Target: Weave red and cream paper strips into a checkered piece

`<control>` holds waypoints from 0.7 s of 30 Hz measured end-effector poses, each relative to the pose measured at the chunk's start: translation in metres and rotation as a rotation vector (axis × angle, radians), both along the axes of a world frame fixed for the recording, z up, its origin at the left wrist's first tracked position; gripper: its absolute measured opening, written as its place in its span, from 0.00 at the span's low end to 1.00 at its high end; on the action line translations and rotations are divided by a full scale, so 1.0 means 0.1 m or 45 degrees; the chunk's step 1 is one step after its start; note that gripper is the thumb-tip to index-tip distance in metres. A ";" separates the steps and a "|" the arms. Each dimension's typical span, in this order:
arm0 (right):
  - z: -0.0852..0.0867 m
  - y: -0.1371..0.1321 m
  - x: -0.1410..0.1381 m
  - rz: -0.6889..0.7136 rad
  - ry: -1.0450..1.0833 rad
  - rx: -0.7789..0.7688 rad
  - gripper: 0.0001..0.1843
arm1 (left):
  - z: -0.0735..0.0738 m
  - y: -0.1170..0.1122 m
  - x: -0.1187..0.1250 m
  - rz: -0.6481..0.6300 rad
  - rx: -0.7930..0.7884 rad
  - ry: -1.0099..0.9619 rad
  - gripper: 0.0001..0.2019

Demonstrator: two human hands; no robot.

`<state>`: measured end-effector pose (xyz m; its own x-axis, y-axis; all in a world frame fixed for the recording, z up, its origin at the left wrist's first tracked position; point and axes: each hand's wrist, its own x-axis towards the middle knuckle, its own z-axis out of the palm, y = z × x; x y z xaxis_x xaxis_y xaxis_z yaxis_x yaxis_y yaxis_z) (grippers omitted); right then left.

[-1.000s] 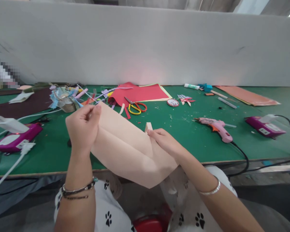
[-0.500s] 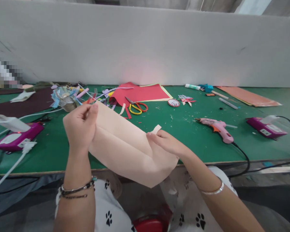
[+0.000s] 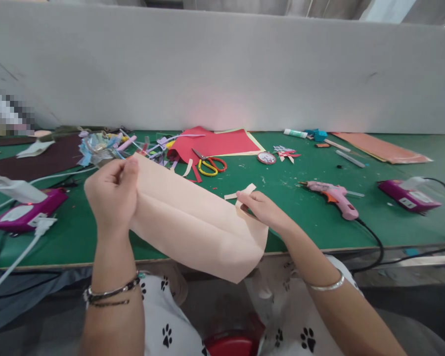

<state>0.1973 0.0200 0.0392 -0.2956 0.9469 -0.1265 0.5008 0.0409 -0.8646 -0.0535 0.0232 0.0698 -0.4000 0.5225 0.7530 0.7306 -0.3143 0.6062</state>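
I hold a large peach paper sheet (image 3: 193,222) over the near edge of the green table (image 3: 304,217). It is folded along its length. My left hand (image 3: 111,195) is closed, pinching the sheet's far left corner. My right hand (image 3: 265,210) is closed on the sheet's right edge, where a narrow strip (image 3: 243,192) of the same paper sticks up and curls away from the fingers.
Red-and-yellow scissors (image 3: 209,164) lie on red paper (image 3: 222,142) behind the sheet. A pink glue gun (image 3: 332,194) lies to the right, its cord running off the edge. Purple devices sit at far left (image 3: 24,212) and far right (image 3: 408,195). Paper scraps (image 3: 100,147) crowd the back left.
Both hands moved apart: the left hand drew the sheet's corner to the left and the right hand shifted right. The strip at the right edge has grown longer and peeled outward.
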 end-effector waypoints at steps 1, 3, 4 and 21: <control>0.01 -0.01 0.01 0.023 0.018 -0.004 0.25 | 0.00 0.00 0.00 -0.003 0.002 0.006 0.18; 0.03 -0.04 0.02 0.091 0.039 -0.015 0.25 | 0.00 0.00 -0.01 -0.006 0.003 0.008 0.17; 0.04 -0.06 0.02 0.117 0.036 -0.018 0.25 | 0.00 0.00 -0.01 -0.007 0.001 0.005 0.17; 0.07 -0.02 0.07 0.202 -0.064 0.023 0.24 | 0.00 0.03 -0.09 0.029 0.004 -0.084 0.12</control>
